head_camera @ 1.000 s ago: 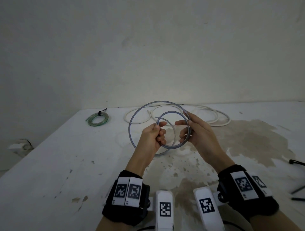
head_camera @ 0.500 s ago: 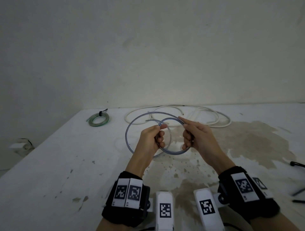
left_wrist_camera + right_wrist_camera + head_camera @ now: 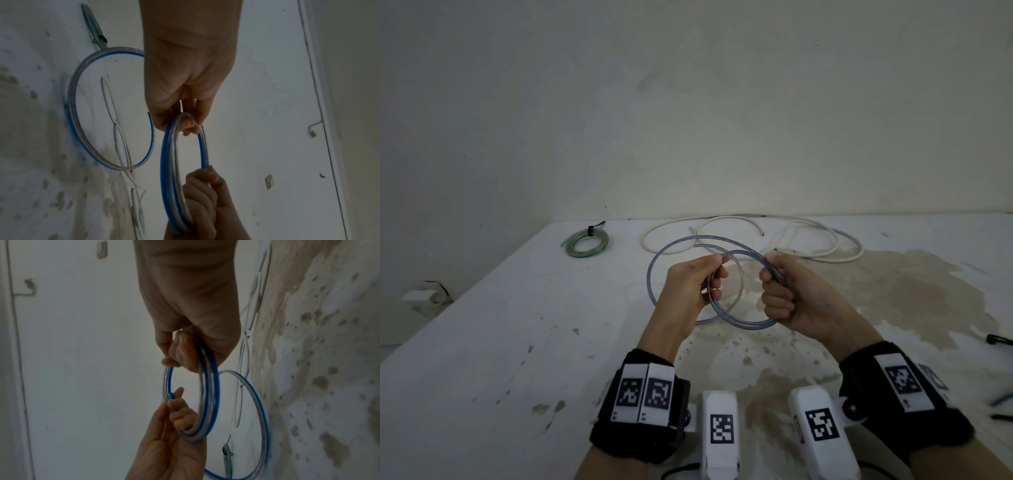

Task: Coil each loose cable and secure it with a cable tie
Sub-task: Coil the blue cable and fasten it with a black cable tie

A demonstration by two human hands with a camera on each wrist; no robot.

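I've got the clear, blue-striped flexible cable [image 3: 743, 320] up off the white, stain-marked bench [image 3: 482, 342], held between both hands in front of me, and I'm partway through winding it. My left hand [image 3: 690, 291] has its fingers [image 3: 190, 125] curled round the near side of the small coil, thumb on top, while my right hand [image 3: 791, 301] is closed in a fist round the opposite side where the turns bunch together. One wide outer loop [image 3: 654, 274] hangs loose to the left, with the free end [image 3: 697, 245] poking out at the top, so the job now, I reckon, is to feed that slack in turn by turn. Best way: keep the right fist firm as the anchor, let the left slide and gather, and match each new turn to the size of the ones already lying together (springy cable like this will likely pop open if I ease off). Away at the far left sits the green coiled cable with a black tie [image 3: 585, 240], already done; the long white loose cable [image 3: 822, 255] sprawls at the back of the bench, untouched. Black cable ties [image 3: 998, 340] lie at the right edge.
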